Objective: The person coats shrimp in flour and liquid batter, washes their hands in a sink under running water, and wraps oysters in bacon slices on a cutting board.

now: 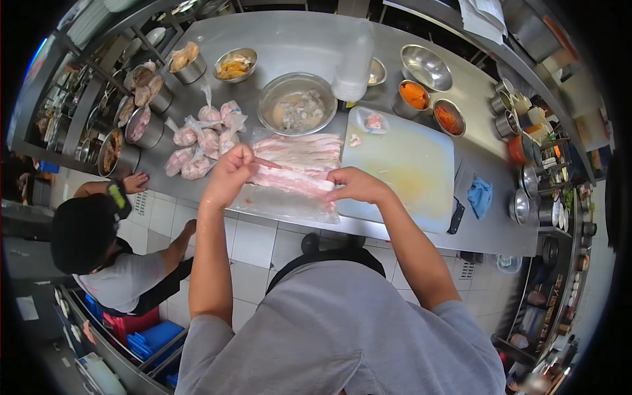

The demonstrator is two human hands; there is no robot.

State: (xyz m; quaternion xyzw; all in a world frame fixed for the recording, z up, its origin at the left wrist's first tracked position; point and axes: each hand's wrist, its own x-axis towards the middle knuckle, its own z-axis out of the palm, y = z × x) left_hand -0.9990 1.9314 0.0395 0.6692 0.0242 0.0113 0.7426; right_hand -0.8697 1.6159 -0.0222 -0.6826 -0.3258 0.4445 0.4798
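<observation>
Sliced, streaky raw meat (299, 150) lies in a layer on a clear plastic sheet (280, 204) on the steel table. Over it, my left hand (232, 172) pinches the left end of a strip of meat (289, 179). The strip's right end is between the thumb and fingers of my right hand (355, 185). To the right lies a pale cutting board (401, 178), with a small clear bag of meat (374, 122) near its top left corner. Tied bags of pink meat (208, 141) are heaped left of my left hand.
A steel bowl of greyish pieces in liquid (296, 108) stands behind the meat. At right are a knife (455, 216), a blue cloth (480, 197) and bowls of orange food (414, 95). Another person (128, 276) is at left, one hand on the table edge.
</observation>
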